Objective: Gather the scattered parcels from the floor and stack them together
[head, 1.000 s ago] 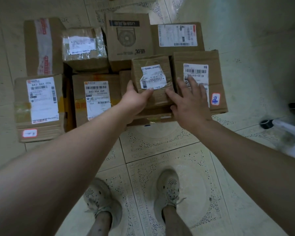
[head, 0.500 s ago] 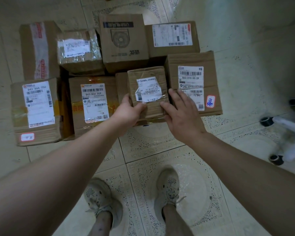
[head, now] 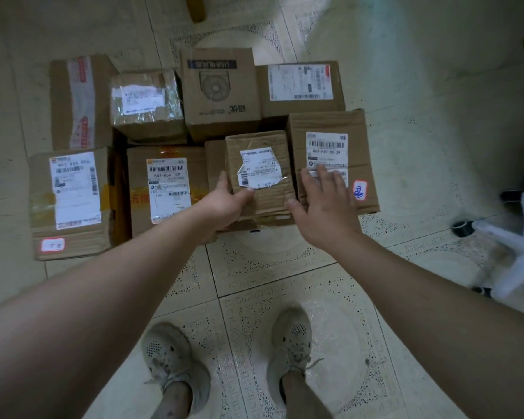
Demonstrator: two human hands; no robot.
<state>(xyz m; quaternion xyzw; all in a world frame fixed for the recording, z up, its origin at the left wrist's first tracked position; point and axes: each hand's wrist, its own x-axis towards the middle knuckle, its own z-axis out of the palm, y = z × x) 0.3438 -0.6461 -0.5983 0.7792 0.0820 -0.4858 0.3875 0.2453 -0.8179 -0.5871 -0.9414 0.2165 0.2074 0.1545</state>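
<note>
Several cardboard parcels sit packed together on the tiled floor. A small parcel with a torn white label lies on top of a flatter parcel in the front row. My left hand grips its near left corner, thumb on top. My right hand hovers with fingers spread, just right of the small parcel, over the near edge of a labelled box. To the left stand a box with a barcode label and a larger taped box.
The back row holds a red-taped box, a plastic-wrapped parcel, a fan-printed box and a labelled box. A white chair base with casters stands at the right. My two shoes are on the tiles below.
My right hand has come off the small parcel and moved right with fingers spread. My left hand keeps its hold on the parcel's corner.
</note>
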